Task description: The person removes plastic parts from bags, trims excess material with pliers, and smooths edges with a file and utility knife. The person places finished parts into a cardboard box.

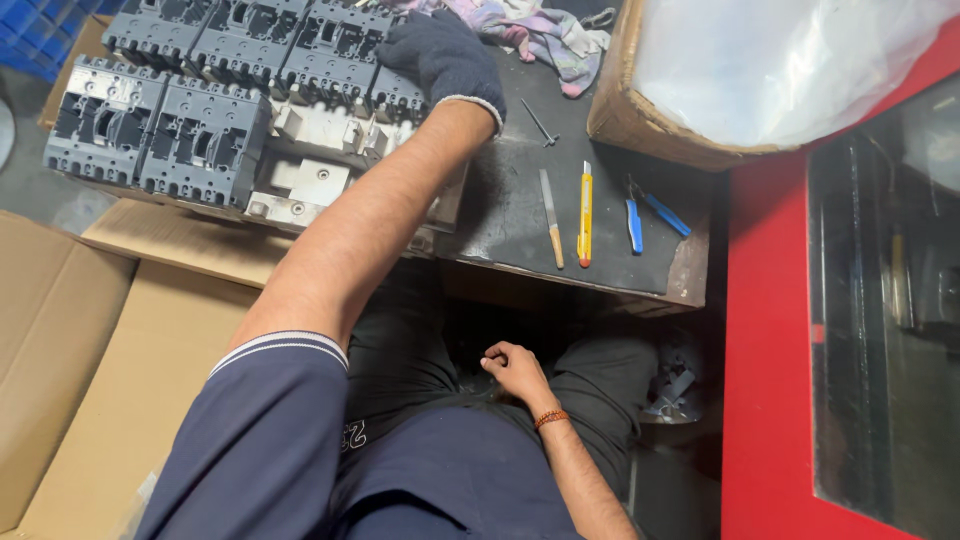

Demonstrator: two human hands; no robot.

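Note:
My left hand point(440, 52), in a dark knitted glove, reaches forward and rests on a grey plastic breaker housing point(398, 95) at the right end of a row of such housings point(240, 45). Its fingers curl over the part. My right hand point(512, 366) is bare, wears an orange bead bracelet, and lies loosely curled on my lap with nothing in it. More grey housings point(150, 130) stand at the left, on top of pale metal parts point(310, 180).
On the black bench top point(500, 210) lie a small file point(551, 215), a yellow utility knife point(585, 212), blue-handled pliers point(648, 215) and a thin pin point(540, 122). A rag point(540, 35) lies behind. Cardboard boxes point(60, 330) sit at left, a plastic-lined box point(700, 90) at right, beside a red cabinet point(765, 330).

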